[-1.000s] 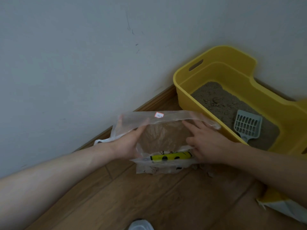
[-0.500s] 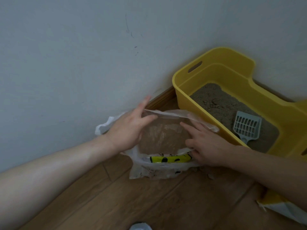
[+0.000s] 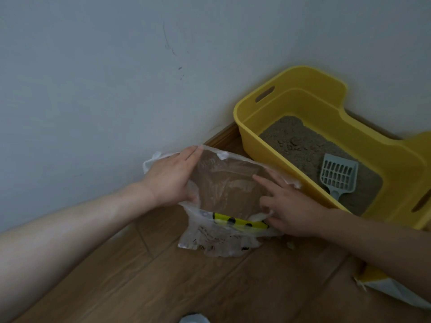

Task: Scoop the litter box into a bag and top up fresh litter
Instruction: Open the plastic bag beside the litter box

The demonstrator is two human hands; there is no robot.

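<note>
A clear plastic bag (image 3: 224, 241) with black print and a yellow strip lies on the wooden floor, its mouth spread wide. My left hand (image 3: 172, 178) grips the bag's left rim, fingers stretched along the far edge. My right hand (image 3: 289, 208) presses the right rim, index finger pointing into the opening. Just right of the bag stands a yellow litter box (image 3: 326, 106) holding grey-brown litter (image 3: 300, 145). A grey slotted scoop (image 3: 338, 176) lies on the litter with its handle toward me.
A pale wall with a wooden skirting board (image 3: 221, 136) runs behind the bag and box. A yellow and white litter sack (image 3: 391, 292) shows at the lower right edge. A few crumbs (image 3: 290, 244) lie on the floor by the bag.
My left hand has moved from inside the bag's mouth to its far left rim and pulled it toward the wall. The bag opening is wider. My right hand has barely shifted.
</note>
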